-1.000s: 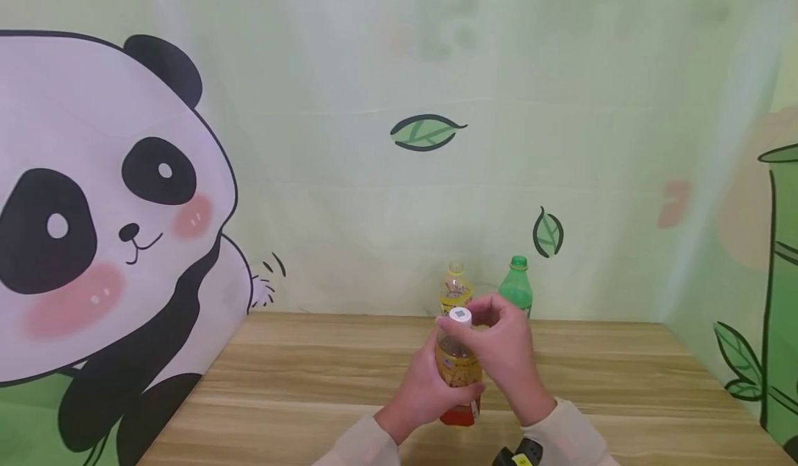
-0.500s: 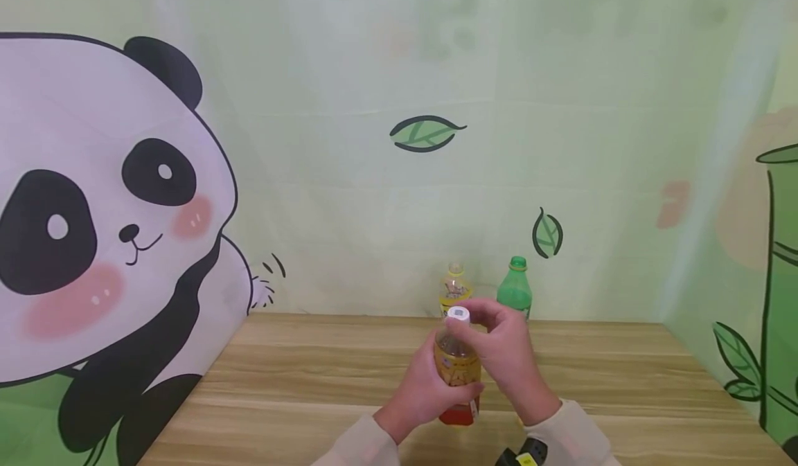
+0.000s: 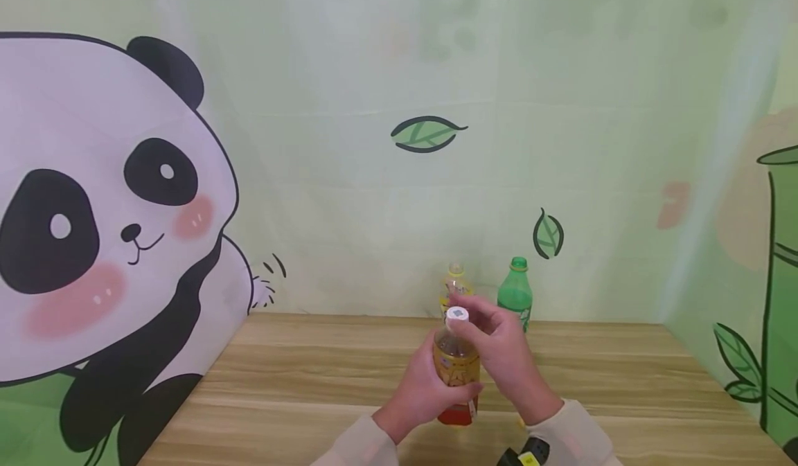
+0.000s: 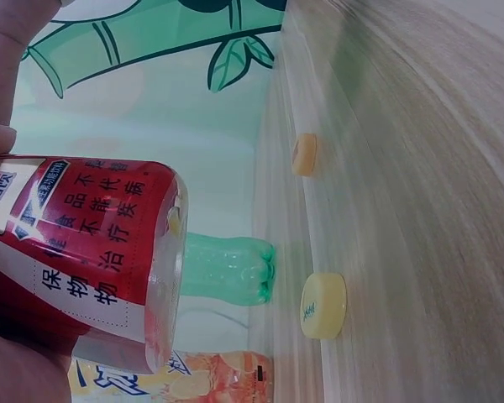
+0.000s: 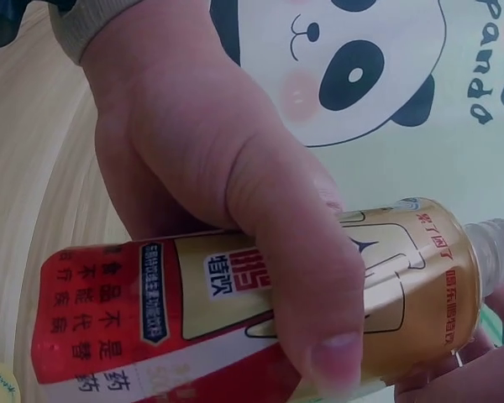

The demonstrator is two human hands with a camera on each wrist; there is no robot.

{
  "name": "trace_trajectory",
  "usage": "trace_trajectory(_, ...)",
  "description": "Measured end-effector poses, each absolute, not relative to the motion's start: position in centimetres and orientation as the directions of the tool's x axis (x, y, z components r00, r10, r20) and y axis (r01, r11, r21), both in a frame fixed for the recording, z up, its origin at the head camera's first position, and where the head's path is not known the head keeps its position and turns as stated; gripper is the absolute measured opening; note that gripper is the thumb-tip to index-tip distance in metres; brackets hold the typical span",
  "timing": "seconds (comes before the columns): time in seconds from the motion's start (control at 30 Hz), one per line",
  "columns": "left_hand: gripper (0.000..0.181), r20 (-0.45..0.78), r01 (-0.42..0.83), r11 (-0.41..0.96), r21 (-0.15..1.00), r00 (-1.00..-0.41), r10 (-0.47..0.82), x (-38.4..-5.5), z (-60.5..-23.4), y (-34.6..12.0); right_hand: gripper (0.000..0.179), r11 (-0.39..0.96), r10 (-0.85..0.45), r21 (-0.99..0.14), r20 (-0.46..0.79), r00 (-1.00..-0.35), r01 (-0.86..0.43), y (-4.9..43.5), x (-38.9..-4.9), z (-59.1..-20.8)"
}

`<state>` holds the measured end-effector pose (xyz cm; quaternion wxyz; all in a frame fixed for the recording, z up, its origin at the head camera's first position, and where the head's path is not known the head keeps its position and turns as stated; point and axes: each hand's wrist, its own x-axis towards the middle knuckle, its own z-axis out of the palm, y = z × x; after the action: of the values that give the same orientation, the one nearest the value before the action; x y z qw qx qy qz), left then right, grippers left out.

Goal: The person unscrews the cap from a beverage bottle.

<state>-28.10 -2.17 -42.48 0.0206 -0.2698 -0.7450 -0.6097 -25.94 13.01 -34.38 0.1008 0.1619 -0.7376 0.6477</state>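
In the head view, my left hand (image 3: 430,386) grips the body of a drink bottle (image 3: 457,369) with a gold and red label. My right hand (image 3: 508,348) holds the white bottle cap (image 3: 458,313) between thumb and fingers. The bottle (image 4: 101,252) is off the table in the left wrist view, its base apart from the wood. In the right wrist view, the left thumb (image 5: 315,277) lies across the label, and the clear neck (image 5: 494,252) shows beside my right fingers (image 5: 462,374). That view leaves the cap out.
Behind the hands stand an uncapped green bottle (image 3: 515,293) and an uncapped clear bottle with a yellow label (image 3: 447,293). A yellow cap (image 4: 323,306) and an orange cap (image 4: 304,154) lie on the wooden table (image 3: 299,383). A panda-print cloth (image 3: 349,203) hangs at the back.
My right thumb and fingers have shifted around the white cap, and the print on its top has turned. Bottle and left hand have drifted very slightly left.
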Motion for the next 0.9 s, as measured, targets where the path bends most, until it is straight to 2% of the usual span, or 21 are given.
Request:
trace_trajectory(0.1, 0.073, 0.368, 0.435, 0.103, 0.894, -0.847, 0.383, -28.1, -42.5, -2.2, 0.047, 0.154, -0.074, -0.915, 0.366, -0.928, -0.373, 13.0, -25.9, -34.4)
trace_trajectory(0.4, 0.077, 0.413, 0.477, 0.058, 0.877, -0.811, 0.414, -28.3, -42.7, -2.2, 0.052, 0.294, 0.13, -0.882, 0.418, -0.899, -0.368, 12.1, -25.7, -34.3)
trace_trajectory(0.9, 0.08, 0.405, 0.472, 0.074, 0.878, -0.817, 0.411, -28.1, -42.5, -2.2, 0.041, 0.275, 0.123, -0.882, 0.427, -0.896, -0.382, 12.1, -25.3, -34.0)
